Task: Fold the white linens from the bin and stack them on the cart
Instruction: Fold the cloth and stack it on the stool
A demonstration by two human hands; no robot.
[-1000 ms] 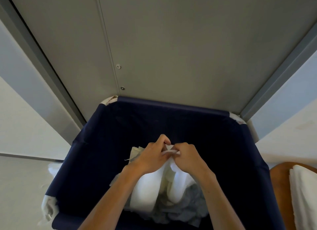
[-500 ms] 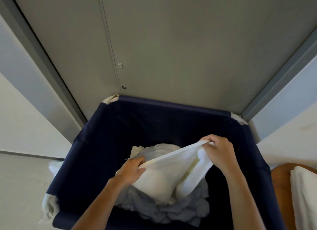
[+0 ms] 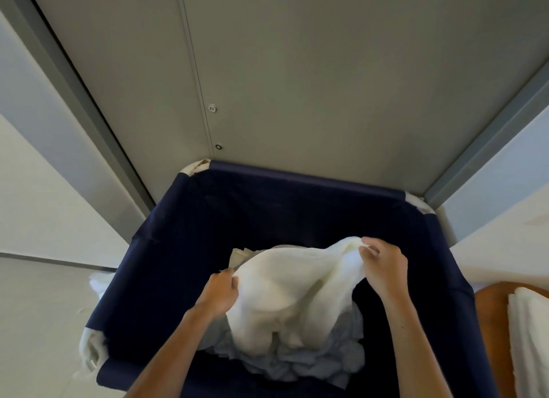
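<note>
A white linen (image 3: pixel 297 290) hangs spread between two hands over a navy fabric bin (image 3: pixel 184 249) in the lower middle of the frame. Its held top edge is its long axis, running from the left hand (image 3: pixel 218 295) at lower left up to the right hand (image 3: pixel 384 267) at upper right. From that edge the cloth sags in soft folds toward the bottom of the frame.

The left fingers (image 3: pixel 230 281) are curled around the linen's left end, with the cloth bunched just to their right. The right fingers (image 3: pixel 368 249) pinch the right end, which peaks above and to the left of them. The body of the linen lies between the two forearms.

The linen's lower part rests on a crumpled pile of grey-blue linens (image 3: pixel 297 365) inside the bin. A cream cloth edge (image 3: pixel 237 255) shows behind the linen near the left hand.

At the lower right edge of the frame, folded white linens (image 3: pixel 531 338) are stacked on the brown top of the cart (image 3: pixel 493 323), just beside the bin. A grey panelled wall (image 3: pixel 326 85) fills the upper frame.
</note>
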